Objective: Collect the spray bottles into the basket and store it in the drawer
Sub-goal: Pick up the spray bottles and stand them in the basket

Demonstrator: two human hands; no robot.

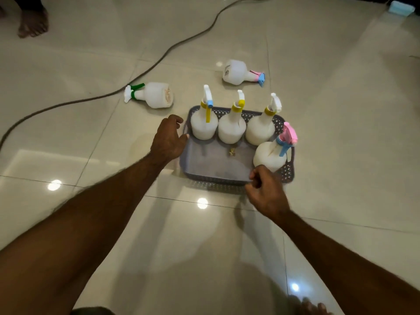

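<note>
1. Sitting on the glossy tiled floor [318, 110]: a grey perforated basket [218, 173], with four white spray bottles standing upright inside it.
2. Lining the far wall of the basket, side by side: a bottle with a yellow and blue trigger [203, 126], a bottle with a yellow collar [231, 129] in the middle, and a third bottle [260, 130] on the right.
3. Standing in the near right corner: a bottle with a pink and blue head [270, 155].
4. Lying on their sides on the floor beyond the basket: a green-necked bottle [152, 94] to the far left, near a dark cable [156, 62], and a pink-and-blue-nozzled bottle [238, 72] further back.
5. Reaching over the left rim of the basket: the left hand [168, 139], fingers loosely curled, thumb touching the rim, gripping nothing that can be made out.
6. Pinching the near rim of the basket close to its right corner: the right hand [266, 192], fingers curled in, just below the pink-headed bottle.
7. Showing at the far left corner: a bare foot [34, 23]; at the far right corner, a pale blue box [401, 7].
</note>
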